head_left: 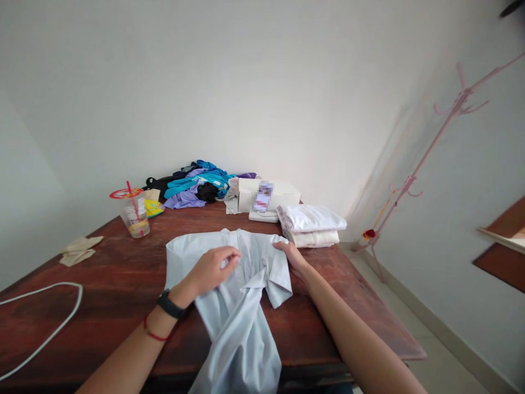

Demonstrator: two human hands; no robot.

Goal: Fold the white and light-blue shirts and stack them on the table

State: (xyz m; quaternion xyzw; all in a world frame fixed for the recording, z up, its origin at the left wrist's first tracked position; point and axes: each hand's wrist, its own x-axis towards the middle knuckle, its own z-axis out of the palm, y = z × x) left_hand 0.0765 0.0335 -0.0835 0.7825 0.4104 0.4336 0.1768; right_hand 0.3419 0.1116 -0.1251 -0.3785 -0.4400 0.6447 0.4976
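Observation:
A pale grey-white shirt lies across the wooden table, with its lower part hanging over the front edge toward me. Its upper part is spread out, and a short sleeve droops at the right. My right hand grips the shirt at its upper right, thumb on top and the other fingers hidden beneath the cloth. Over the middle of the shirt is my left hand, its fingers curled in toward the thumb with no cloth visible between them. A dark band and a red string circle the left wrist.
Folded white clothes are stacked at the right beside a white box. A clothes heap lies at the back. Leftward are a plastic cup with a straw, tan cloth and a white cable. A pink coat rack leans rightward.

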